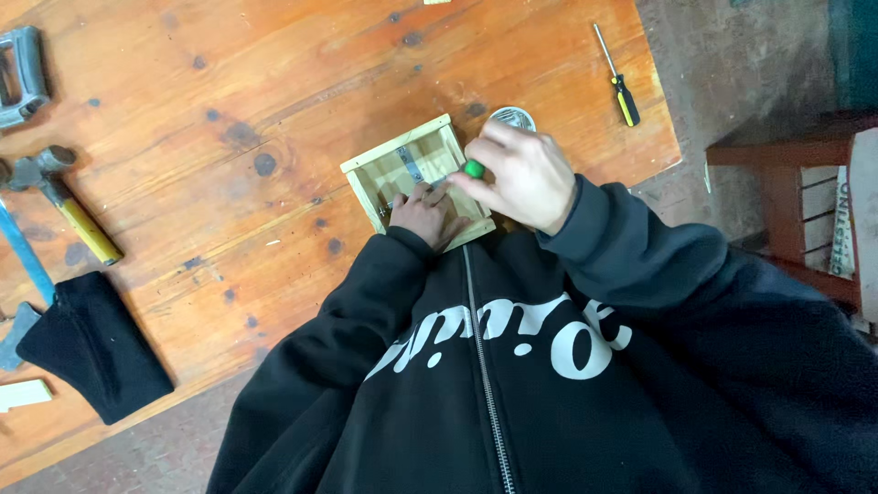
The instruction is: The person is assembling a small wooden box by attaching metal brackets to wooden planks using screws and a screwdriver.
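A small pale wooden frame (402, 151) lies on the orange-brown wooden desk (274, 82), close to the desk's near edge and right in front of the person's chest. Its corners are turned a little, so it sits askew to the desk's boards. A short strip of metal (411, 165) lies inside it.

The left hand (426, 216) rests at the frame's 6 o'clock side, fingers pressed down on the wood and partly curled; its grip closes on nothing that can be made out, it only bears down on the frame. The right hand (517, 172) sits at the frame's 3 o'clock side, its grip shut around a green-handled tool (473, 168), of which only the green end shows between thumb and fingers. The tool's tip is hidden, so what it touches cannot be told.

Just beyond the right hand, at its 12 o'clock, a round silvery tin (512, 116) peeks out. Farther toward 1 o'clock lies a yellow-and-black screwdriver (617, 78), well apart from the hands. Far off at 9 o'clock lie a hammer (64, 197) with a yellow handle and a black cloth pouch (91, 348).
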